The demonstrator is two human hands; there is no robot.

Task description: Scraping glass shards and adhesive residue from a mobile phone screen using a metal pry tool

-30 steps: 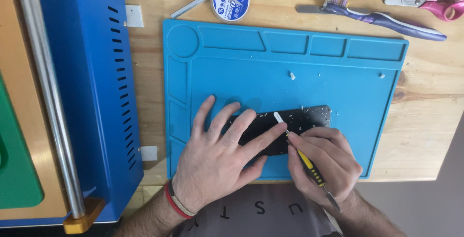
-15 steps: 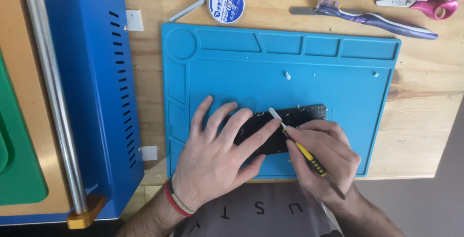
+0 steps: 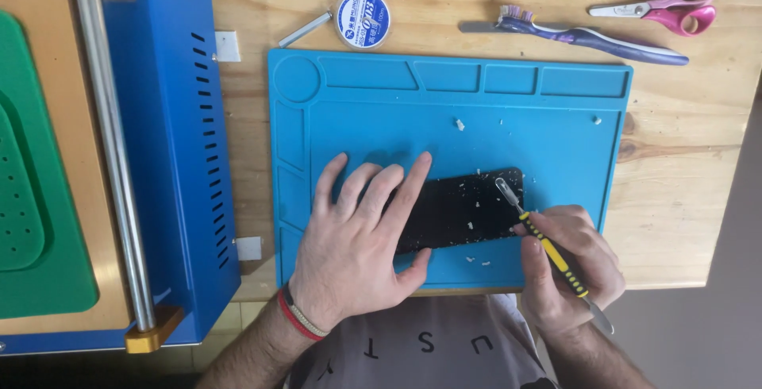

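A black phone screen panel [image 3: 468, 208] lies on a blue silicone work mat [image 3: 476, 119], dotted with small white flakes. My left hand [image 3: 357, 238] lies flat on the panel's left half, fingers spread, pressing it down. My right hand [image 3: 567, 266] grips a thin metal scraper with a yellow and black handle [image 3: 548, 250]. Its flat tip rests on the panel's upper right corner. A red band and a beaded band sit on my left wrist.
A large blue machine [image 3: 159, 143] with a green pad and a steel roller bar fills the left. Behind the mat lie a round wire spool [image 3: 363, 19], a metal pin [image 3: 304, 29], a purple toothbrush [image 3: 587, 36] and pink scissors [image 3: 663, 6]. The wooden table's edge runs near my body.
The view has shifted. My left hand's fingers slid left, uncovering more of the panel. The scraper's tip moved from the panel's middle top edge to its upper right corner.
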